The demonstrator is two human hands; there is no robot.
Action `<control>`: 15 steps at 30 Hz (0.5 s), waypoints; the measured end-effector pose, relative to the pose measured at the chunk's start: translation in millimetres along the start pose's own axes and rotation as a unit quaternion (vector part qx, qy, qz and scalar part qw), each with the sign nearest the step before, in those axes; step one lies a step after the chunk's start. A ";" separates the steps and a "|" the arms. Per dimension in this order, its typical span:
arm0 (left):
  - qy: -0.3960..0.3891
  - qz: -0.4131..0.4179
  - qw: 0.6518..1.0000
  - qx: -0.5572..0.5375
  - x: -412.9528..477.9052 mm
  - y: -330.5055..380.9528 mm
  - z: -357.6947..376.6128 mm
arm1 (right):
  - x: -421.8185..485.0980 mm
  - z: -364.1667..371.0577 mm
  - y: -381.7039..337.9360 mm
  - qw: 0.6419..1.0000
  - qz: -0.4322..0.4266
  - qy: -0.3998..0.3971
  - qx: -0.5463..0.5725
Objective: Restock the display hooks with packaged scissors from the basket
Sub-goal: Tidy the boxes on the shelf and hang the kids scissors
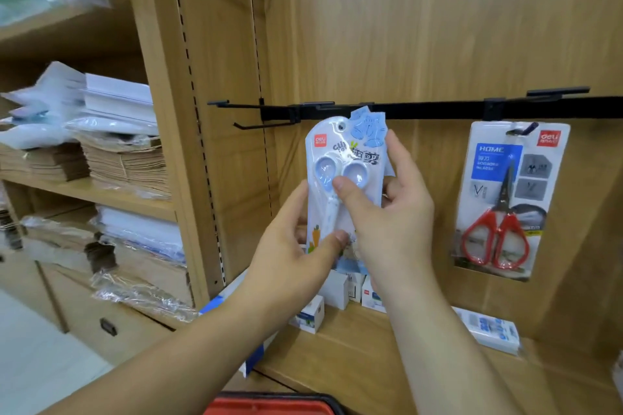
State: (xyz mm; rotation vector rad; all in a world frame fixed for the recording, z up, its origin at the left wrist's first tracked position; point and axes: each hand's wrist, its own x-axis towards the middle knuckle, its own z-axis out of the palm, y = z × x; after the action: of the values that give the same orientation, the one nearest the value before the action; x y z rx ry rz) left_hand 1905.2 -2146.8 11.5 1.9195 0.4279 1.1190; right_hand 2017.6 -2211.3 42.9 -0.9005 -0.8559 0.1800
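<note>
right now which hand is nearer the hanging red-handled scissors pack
Right. The right hand grips the blue scissors pack just left of the red-handled scissors pack; the left hand holds its lower edge, farther left.

Blue pack [328,158]: "deli"; red-scissors pack [485,209]: "deli", "HOME".

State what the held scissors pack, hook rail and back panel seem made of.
Scissors pack: printed card under clear plastic blister, likely; glossy glare over moulded handle bulges.
Hook rail: probably metal, matte black; thin, straight bars.
Back panel: wood-look board, perhaps laminate; even pale grain, satin.
</note>
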 end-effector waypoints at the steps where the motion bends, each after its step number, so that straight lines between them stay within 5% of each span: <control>1: 0.005 -0.001 1.000 0.014 3.4 -0.6 -2.4 | 0.7 3.4 1.5 1.000 0.001 -0.001 -0.007; 6: 0.025 -0.014 0.990 0.138 17.8 -5.0 -17.7 | 10.9 6.5 0.6 0.995 -0.011 0.000 -0.096; 15: 0.068 0.005 0.981 0.179 20.9 -8.1 -18.0 | 17.6 -3.8 7.9 0.987 -0.022 0.022 -0.156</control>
State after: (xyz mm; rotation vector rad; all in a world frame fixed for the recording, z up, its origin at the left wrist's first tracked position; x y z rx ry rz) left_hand 1902.4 -2119.7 20.6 2.1612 0.7365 1.2498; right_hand 2033.6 -2200.4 45.9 -1.1720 -0.8761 -0.0141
